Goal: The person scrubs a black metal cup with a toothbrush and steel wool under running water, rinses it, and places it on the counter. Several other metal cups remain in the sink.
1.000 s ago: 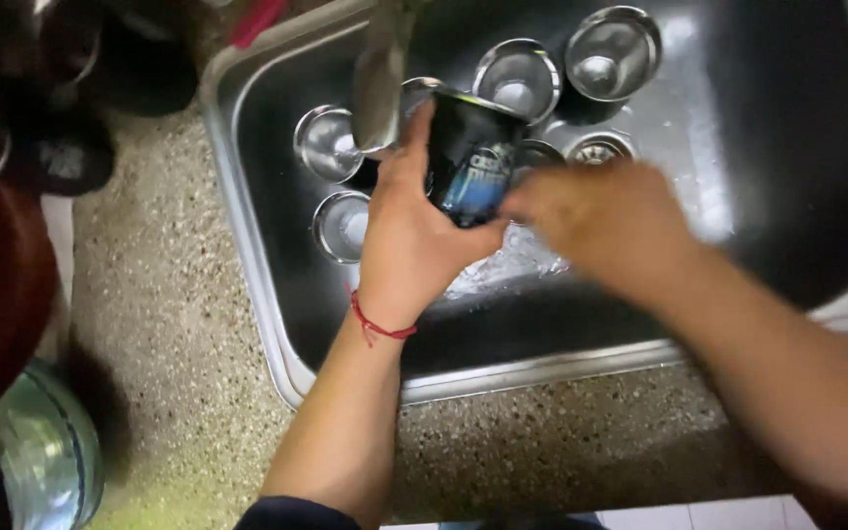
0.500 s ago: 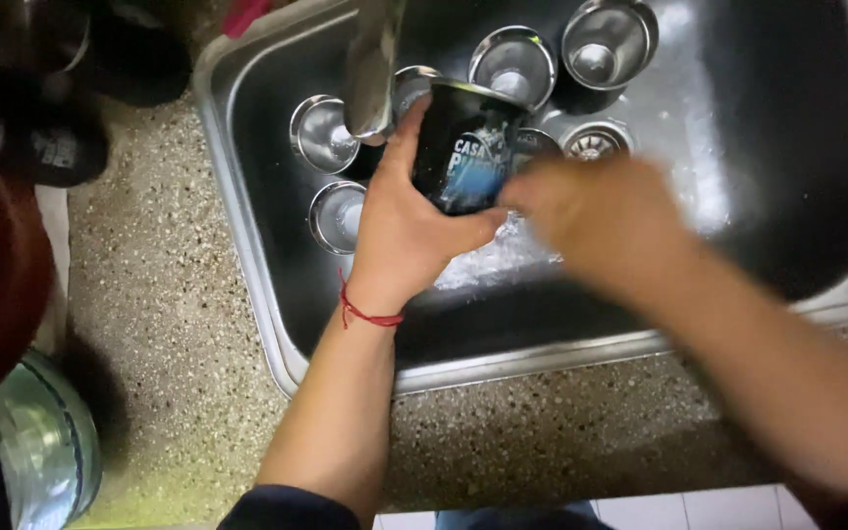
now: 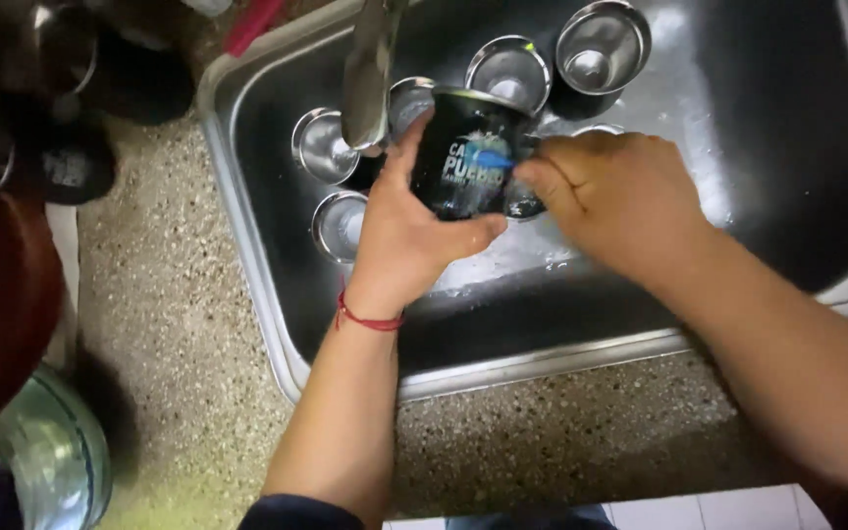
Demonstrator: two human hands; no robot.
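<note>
Head view: two hands (image 3: 414, 236) (image 3: 620, 201) on one black cup (image 3: 470, 152); five steel cups (image 3: 596, 44).

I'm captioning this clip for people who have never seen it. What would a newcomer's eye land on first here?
First, the dark printed mug at the centre, gripped by the left hand over the steel sink, just beside the faucet spout. The right hand presses against the mug's right side. Behind it, several shiny steel cups stand upright in the basin.
</note>
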